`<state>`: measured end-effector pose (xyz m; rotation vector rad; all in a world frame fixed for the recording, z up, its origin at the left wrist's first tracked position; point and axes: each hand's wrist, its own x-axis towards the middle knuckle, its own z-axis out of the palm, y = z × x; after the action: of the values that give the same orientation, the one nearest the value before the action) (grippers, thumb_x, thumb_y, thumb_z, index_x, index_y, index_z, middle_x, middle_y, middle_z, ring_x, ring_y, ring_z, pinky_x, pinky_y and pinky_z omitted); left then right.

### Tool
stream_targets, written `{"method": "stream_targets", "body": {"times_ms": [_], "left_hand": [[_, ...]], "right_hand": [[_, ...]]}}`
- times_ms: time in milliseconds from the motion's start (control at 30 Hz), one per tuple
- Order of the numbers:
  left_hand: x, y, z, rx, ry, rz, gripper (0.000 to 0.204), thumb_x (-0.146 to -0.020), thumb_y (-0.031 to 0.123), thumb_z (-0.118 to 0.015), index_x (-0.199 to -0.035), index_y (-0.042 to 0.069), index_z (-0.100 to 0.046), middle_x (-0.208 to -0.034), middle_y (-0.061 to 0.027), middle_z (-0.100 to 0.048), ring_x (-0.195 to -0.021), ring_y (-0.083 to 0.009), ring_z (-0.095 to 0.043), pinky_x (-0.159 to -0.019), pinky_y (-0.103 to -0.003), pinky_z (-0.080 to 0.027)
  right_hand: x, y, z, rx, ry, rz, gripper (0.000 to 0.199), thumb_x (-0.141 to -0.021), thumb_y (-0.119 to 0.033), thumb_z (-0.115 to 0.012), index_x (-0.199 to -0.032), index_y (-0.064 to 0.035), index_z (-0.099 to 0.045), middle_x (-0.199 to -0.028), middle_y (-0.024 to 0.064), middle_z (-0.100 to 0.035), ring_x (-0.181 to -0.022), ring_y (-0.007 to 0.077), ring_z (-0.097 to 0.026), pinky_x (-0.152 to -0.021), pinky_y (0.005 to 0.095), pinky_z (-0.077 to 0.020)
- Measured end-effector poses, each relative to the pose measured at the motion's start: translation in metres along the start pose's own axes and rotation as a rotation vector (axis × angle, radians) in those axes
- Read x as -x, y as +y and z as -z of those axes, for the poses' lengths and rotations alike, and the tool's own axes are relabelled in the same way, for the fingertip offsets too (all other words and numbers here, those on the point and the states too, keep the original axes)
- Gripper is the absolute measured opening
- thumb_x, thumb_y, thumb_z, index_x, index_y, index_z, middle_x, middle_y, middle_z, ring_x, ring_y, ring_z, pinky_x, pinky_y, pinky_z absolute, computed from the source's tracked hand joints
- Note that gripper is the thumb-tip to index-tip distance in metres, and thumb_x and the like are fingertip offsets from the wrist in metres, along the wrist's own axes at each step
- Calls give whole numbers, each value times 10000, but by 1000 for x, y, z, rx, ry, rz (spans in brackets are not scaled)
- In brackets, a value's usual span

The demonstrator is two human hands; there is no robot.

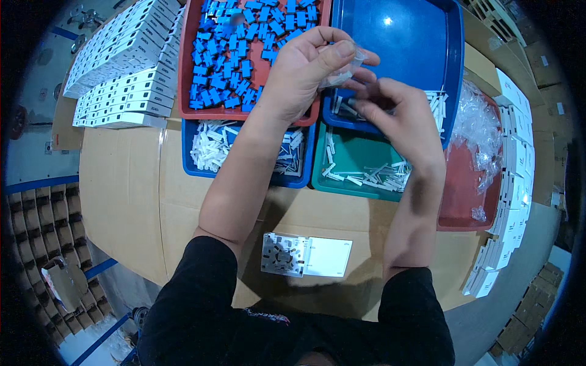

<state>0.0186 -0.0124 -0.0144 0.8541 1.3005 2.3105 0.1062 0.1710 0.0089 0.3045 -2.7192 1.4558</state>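
Black sleeves (pixel 195 305) of the person fill the lower edge, and just beyond them an open white box (pixel 306 256) lies flat on the cardboard-covered table (pixel 122 195), with small dark parts in its left half. Higher up, both hands meet above the trays. The left hand (pixel 305 73) is closed in a pinch, thumb against fingers, on a small clear plastic bag (pixel 345 74). The right hand (pixel 397 110) is half curled with its fingertips touching the lower edge of the same bag; whether it really grips, I cannot tell. I judge the bag very light, soft and a little slippery, so it is best taken at its open edge with two fingertips and not squeezed in the middle. Under the hands a red tray (pixel 189 73) holds many blue connectors (pixel 235 55), a blue tray (pixel 403 43) is mostly bare, a second blue tray (pixel 192 165) and a green tray (pixel 332 149) hold white stick-like pieces. At the right a dark red tray (pixel 464 195) carries more clear bags (pixel 479 125). Long white boxes (pixel 122 67) lie in rows at the far left, and similar white boxes (pixel 513 183) stand in a line along the right edge.
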Motion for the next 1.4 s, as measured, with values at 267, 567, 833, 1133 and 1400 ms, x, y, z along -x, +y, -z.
{"method": "stream_targets", "body": {"times_ms": [267,567,833,1133,1400], "left_hand": [[2,2,-3,-13,-3,48,402,-1008,400,-590,-1210,59,-526,-1184,-270,-664,-951,-323,-730,-804,-384,-617],[6,6,-9,80,-61,147,352,-967,306,-678,-1175,50,-552,-1134,-249,-691,-939,-314,-731,-808,-386,-615],[1,2,-3,18,-35,83,355,-978,321,-662,-1186,53,-559,-1150,-245,-687,-945,-301,-731,-799,-383,-618],[1,-1,3,9,18,18,369,-996,349,-626,-1202,50,-561,-1182,-253,-671,-962,-307,-727,-824,-403,-620],[1,2,0,16,-7,21,347,-1008,348,-609,-1198,60,-566,-1181,-241,-675,-977,-293,-728,-829,-392,-620]], "right_hand": [[-3,-1,9,-15,444,-7,215,-926,-152,-724,-1099,-27,-746,-923,47,-708,-822,85,-616,-742,234,-491],[-2,-13,1,-398,711,143,193,-929,-155,-742,-1081,-37,-759,-928,15,-716,-812,65,-601,-741,210,-487],[11,11,34,185,240,-157,195,-892,-137,-720,-1032,-2,-744,-897,115,-731,-791,166,-677,-739,294,-524],[-4,4,-21,425,46,90,211,-811,-115,-651,-970,-15,-748,-1067,198,-674,-975,382,-636,-885,466,-515],[-2,-1,-10,373,-157,-16,207,-843,-170,-670,-934,-2,-749,-1008,198,-687,-932,380,-654,-859,447,-524]]}}
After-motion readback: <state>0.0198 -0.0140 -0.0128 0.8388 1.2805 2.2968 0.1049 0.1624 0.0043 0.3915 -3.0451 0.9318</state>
